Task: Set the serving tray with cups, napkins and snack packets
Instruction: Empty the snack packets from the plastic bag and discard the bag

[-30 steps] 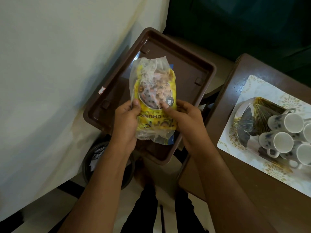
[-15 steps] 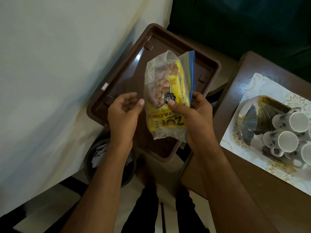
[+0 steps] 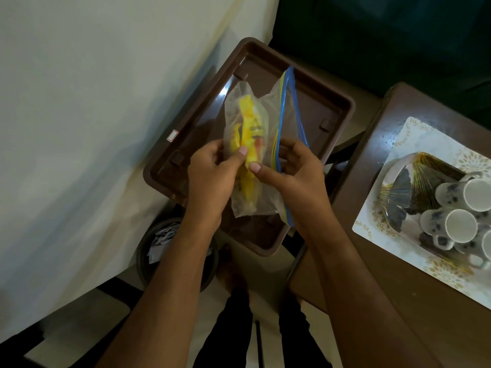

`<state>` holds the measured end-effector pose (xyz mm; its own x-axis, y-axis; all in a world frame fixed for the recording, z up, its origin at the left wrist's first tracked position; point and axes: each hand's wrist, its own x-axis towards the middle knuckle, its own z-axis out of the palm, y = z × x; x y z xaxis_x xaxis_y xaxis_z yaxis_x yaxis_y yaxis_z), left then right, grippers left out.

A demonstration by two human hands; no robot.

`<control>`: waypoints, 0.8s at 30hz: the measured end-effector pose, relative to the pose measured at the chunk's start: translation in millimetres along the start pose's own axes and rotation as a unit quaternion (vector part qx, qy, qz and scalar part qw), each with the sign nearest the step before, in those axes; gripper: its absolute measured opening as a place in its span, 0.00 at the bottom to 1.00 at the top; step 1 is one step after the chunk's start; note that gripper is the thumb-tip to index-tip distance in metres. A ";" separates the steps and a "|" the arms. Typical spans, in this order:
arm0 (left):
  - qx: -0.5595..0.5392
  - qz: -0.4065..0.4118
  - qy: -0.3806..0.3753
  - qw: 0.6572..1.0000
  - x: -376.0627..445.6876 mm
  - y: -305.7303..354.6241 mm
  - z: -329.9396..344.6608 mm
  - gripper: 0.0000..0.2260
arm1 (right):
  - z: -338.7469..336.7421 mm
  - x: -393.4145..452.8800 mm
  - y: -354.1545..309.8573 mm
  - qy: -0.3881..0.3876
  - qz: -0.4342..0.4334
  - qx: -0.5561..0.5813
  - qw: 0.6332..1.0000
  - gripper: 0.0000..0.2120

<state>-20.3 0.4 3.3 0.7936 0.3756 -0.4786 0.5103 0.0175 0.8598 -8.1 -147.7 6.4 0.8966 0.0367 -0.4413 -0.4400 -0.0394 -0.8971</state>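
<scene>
A brown plastic serving tray (image 3: 329,112) lies below my hands, resting partly on a white cloth-covered surface. Above it I hold a clear zip bag (image 3: 284,107) with a blue seal strip, turned edge-on to me. A yellow snack packet (image 3: 251,123) sits at the bag's mouth. My left hand (image 3: 210,176) pinches the packet from the left. My right hand (image 3: 292,173) grips the bag and packet from the right. White cups with dark spots (image 3: 461,224) lie on their sides on a patterned plate (image 3: 403,192) on the wooden table at right.
A white patterned mat (image 3: 377,232) lies under the plate on the brown table (image 3: 393,309). A dark round bin (image 3: 156,248) with paper scraps stands on the floor under the tray's near corner. Dark green furniture fills the top right.
The zip bag has turned from face-on to edge-on. My left hand, which had let go, has returned and now pinches the yellow packet.
</scene>
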 end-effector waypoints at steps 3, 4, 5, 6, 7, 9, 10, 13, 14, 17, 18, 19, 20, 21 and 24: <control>0.044 0.020 0.008 0.999 2.3 -2.0 -3.5 0.07 | -2.2 3.8 2.1 0.050 0.044 0.043 0.997 0.24; 0.046 0.021 0.014 0.999 3.1 -2.9 -5.0 0.08 | -4.6 5.9 1.6 0.079 0.047 0.036 0.995 0.21; 0.044 0.022 0.023 0.999 4.0 -4.0 -6.9 0.08 | -7.5 7.5 0.4 0.110 0.041 0.019 0.993 0.20; 0.036 0.020 0.032 0.999 4.9 -4.1 -8.7 0.09 | -10.5 9.0 -2.8 0.144 0.025 -0.012 0.989 0.20; 0.013 0.013 0.039 0.999 5.8 -3.6 -10.6 0.11 | -13.2 9.9 -7.0 0.183 -0.003 -0.053 0.982 0.20; -0.063 -0.020 0.046 0.997 8.7 -3.9 -16.1 0.17 | -17.1 10.3 -14.6 0.272 -0.083 -0.160 0.945 0.23; -0.107 -0.041 0.045 0.992 10.6 -4.9 -18.4 0.18 | -18.6 9.4 -17.0 0.308 -0.125 -0.213 0.919 0.24; -0.235 -0.108 0.024 0.966 12.7 -8.9 -19.3 0.17 | -17.9 3.4 -16.8 0.350 -0.214 -0.266 0.872 0.18; -0.270 -0.126 0.018 0.954 12.4 -9.6 -18.1 0.17 | -13.9 0.3 -16.7 0.349 -0.222 -0.233 0.880 0.11; -0.363 -0.160 0.013 0.918 8.7 -10.7 -10.6 0.21 | -2.7 -10.3 -5.7 0.280 -0.110 -0.161 0.940 0.20; -0.386 -0.165 0.009 0.908 6.3 -11.2 -7.8 0.23 | 0.3 -14.0 -1.3 0.234 -0.031 -0.154 0.959 0.27; -0.400 -0.170 0.002 0.900 3.6 -12.0 -4.7 0.24 | 1.9 -15.6 2.6 0.182 0.062 -0.125 0.973 0.31; -0.402 -0.175 -0.007 0.899 0.9 -13.6 -1.7 0.26 | 2.3 -16.2 5.7 0.128 0.151 -0.065 0.978 0.31; -0.391 -0.180 -0.019 0.902 -2.0 -15.6 0.9 0.27 | 1.1 -15.6 8.7 0.085 0.215 0.014 0.973 0.28; -0.318 -0.194 -0.055 0.926 -12.5 -23.4 5.1 0.29 | -5.1 -10.3 14.3 0.028 0.216 0.210 0.953 0.17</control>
<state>-40.5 -9.4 -11.7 0.6382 0.1296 -0.7589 0.4939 0.6872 0.5327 -23.4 -153.7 -1.8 0.6237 0.0539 -0.7798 -0.7390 0.3656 -0.5658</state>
